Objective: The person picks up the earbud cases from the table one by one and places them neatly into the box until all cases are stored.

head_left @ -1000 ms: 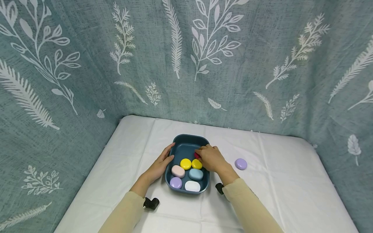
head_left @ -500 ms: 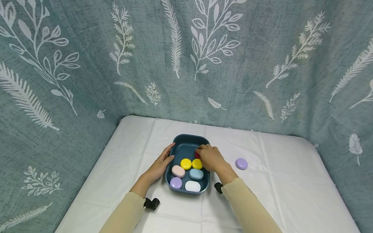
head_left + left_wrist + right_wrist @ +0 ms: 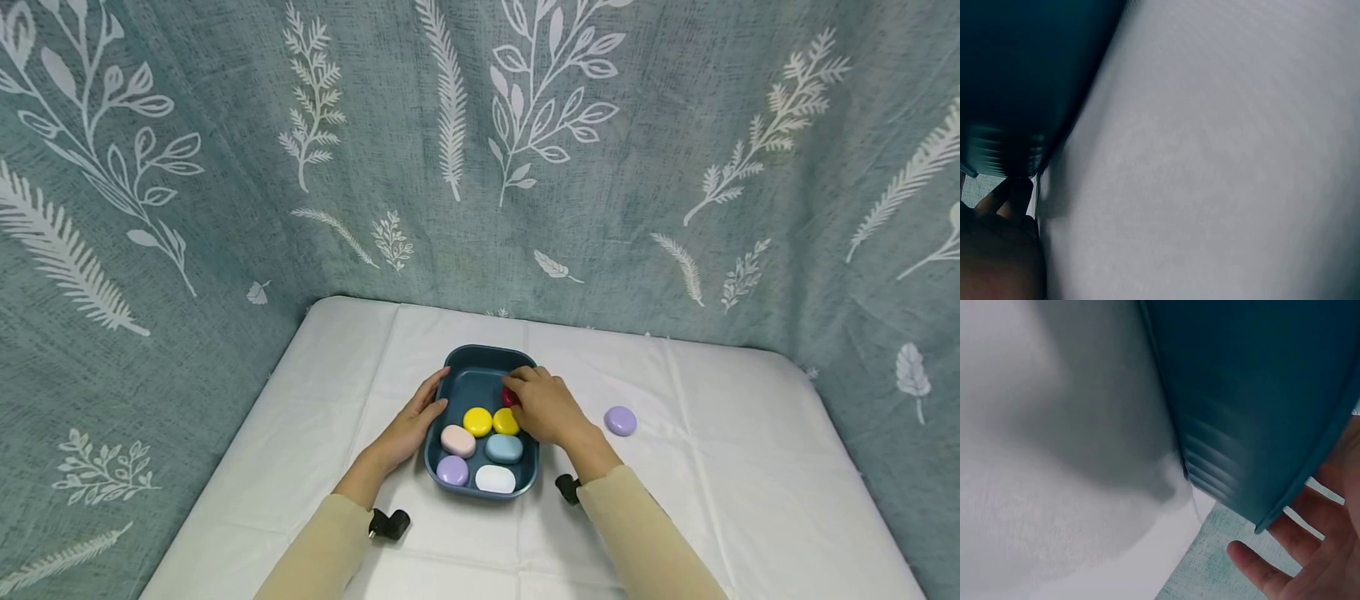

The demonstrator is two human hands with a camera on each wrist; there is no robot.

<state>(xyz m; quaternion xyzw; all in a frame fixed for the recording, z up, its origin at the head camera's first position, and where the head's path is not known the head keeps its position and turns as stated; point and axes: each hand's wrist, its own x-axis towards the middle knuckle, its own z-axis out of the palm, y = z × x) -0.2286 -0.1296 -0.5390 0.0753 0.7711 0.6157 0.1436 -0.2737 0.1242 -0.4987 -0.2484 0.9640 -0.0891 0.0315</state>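
A dark blue rectangular tray (image 3: pixel 468 392) with rounded corners rests on the white cloth. In its near half lie several smooth pieces: two yellow ones, a pale pink piece (image 3: pixel 458 441), a blue piece (image 3: pixel 504 448), a lilac piece (image 3: pixel 452 471) and a white piece (image 3: pixel 496 479). My left hand (image 3: pixel 408 429) rests against the tray's left wall, fingers extended. Reaching over the right rim, my right hand (image 3: pixel 546 407) has fingers and thumb around a red rounded piece (image 3: pixel 509 397), just beyond the right yellow piece (image 3: pixel 506 421). The hand partly hides the red piece.
A round lilac disc (image 3: pixel 620 421) lies on the cloth right of the tray. Black camera mounts (image 3: pixel 390 524) show at both wrists. A green leaf-patterned curtain (image 3: pixel 480 242) stands behind and to the sides.
My right hand has shifted slightly away from me and its fingers are a little wider, showing more of the red piece. The left hand and the tray look unchanged.
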